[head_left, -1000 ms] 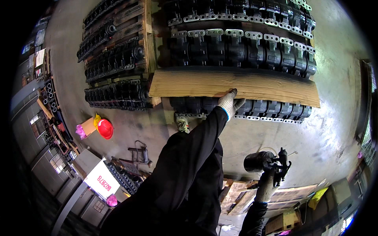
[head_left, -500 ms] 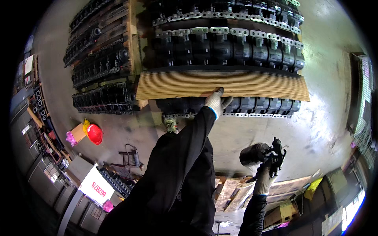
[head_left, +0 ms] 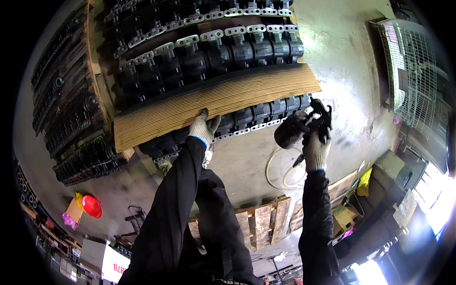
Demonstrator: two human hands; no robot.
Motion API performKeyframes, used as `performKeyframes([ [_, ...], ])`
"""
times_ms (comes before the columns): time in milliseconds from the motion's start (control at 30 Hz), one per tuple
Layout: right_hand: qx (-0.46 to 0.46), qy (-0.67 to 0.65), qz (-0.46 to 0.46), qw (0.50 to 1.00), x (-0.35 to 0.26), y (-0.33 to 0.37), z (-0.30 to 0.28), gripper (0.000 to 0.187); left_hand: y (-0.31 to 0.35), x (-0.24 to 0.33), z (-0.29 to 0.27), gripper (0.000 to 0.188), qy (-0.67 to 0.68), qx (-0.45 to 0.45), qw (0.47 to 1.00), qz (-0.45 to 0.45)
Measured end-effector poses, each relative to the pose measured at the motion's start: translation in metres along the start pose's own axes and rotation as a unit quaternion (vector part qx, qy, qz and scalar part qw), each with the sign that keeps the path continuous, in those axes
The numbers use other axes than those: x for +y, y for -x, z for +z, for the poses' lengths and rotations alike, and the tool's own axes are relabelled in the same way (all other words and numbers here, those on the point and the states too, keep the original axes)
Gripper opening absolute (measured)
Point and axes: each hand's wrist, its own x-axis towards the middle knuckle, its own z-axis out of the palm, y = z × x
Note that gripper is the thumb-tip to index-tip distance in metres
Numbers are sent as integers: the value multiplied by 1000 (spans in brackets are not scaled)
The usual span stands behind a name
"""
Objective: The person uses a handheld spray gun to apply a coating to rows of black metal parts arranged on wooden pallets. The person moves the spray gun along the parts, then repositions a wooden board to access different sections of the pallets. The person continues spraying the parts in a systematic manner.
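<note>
Rollers lie in rows, cardboard across the nearest. Near the cardboard's right end, the right hand wraps its fingers around a spray gun; the left hand pinches the cardboard's near edge. Shielding seems in hand; the next move likely calls for steadiness.

I see cardboard sheet mid-frame over rollers, left hand at its lower edge; spray gun in right hand, right of centre; helmet lower left, wire cage upper right.
</note>
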Motion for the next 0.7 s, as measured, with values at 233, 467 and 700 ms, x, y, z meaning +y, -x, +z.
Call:
performKeyframes([
  [233, 6, 41, -3, 999, -24, -52, 29, 22, 1, 1, 4, 25, 0, 24, 1000, -5],
  [467, 53, 67, 21, 996, -18, -56, 39, 22, 4, 5, 1, 28, -5, -4, 1000, -4],
  [700, 61, 114, -85, 988, 24, -53, 31, 17, 5, 2, 4, 26, -4, 12, 1000, 2],
])
